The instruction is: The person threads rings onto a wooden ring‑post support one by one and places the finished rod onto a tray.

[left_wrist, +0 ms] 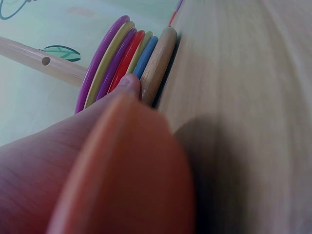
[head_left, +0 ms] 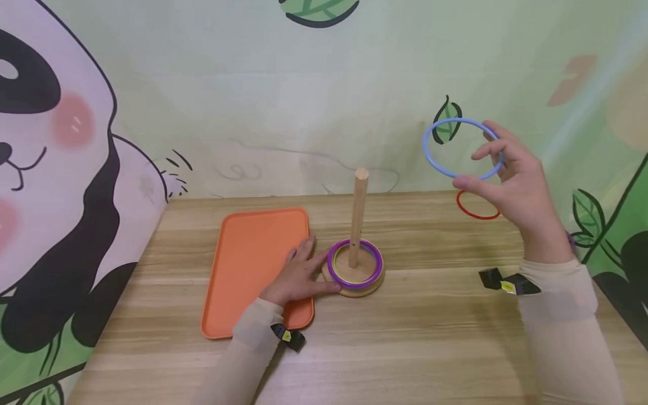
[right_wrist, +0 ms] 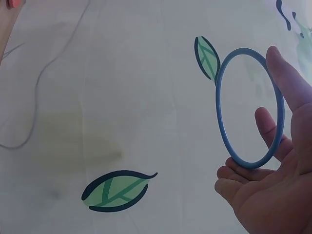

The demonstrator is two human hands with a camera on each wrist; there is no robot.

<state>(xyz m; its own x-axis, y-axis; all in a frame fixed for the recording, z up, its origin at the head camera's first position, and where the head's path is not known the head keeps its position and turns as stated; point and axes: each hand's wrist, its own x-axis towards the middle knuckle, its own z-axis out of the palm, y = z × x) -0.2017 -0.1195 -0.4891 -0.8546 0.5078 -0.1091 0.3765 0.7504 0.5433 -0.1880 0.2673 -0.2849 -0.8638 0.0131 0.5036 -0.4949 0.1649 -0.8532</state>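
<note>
High at the right of the head view, my right hand (head_left: 518,183) holds a blue ring (head_left: 430,154) between thumb and fingers, off the table. The right wrist view shows the same blue ring (right_wrist: 219,107) against the fingers of the hand (right_wrist: 278,190). My left hand (head_left: 298,275) touches the side of a round wooden base, from which a wooden peg (head_left: 359,214) stands upright. Around the peg lie stacked rings, a purple ring (head_left: 378,269) on top. The left wrist view shows purple, yellow, red and blue rings in the stack, with the left thumb (left_wrist: 129,83) against it.
An orange tray (head_left: 253,264) lies left of the peg, partly under my left hand and forearm. A red ring (head_left: 476,217) lies at the table's back right, and a bit of something purple (head_left: 571,242) shows behind my right wrist. A printed backdrop (head_left: 228,101) stands behind the table.
</note>
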